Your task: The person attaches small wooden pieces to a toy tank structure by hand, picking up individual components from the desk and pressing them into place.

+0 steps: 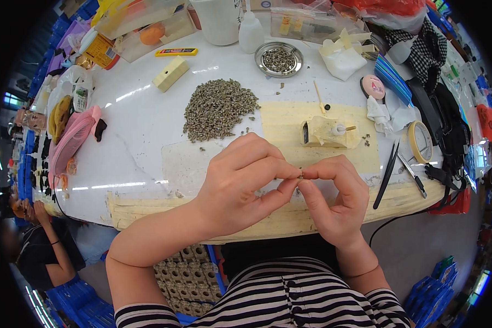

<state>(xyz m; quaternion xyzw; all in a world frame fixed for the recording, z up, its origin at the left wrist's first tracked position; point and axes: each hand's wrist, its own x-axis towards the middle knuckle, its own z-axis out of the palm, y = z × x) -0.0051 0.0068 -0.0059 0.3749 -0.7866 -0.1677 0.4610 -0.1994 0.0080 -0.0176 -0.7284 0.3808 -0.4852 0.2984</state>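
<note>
My left hand [246, 183] and my right hand [336, 199] meet above the near part of the table, thumbs and forefingers pinched together. Between the fingertips is a tiny greyish metal part [301, 175], mostly hidden; its exact kind is too small to tell. A large heap of similar small metal parts [218, 109] lies beyond my left hand. Just past my right hand stands a small tape-covered holder [328, 134] with a white nozzle-like tip on top. Black tweezers [387, 174] and a slim craft knife [413, 174] lie to the right.
Further back are a round metal dish [258, 60] of small parts, a cream block [170, 74], a yellow cutter [176, 52] and a white squeeze bottle [251, 34]. A tape roll [420, 142] lies right, a pink mesh pouch [74, 139] left. Another person's arm [57, 246] shows lower left.
</note>
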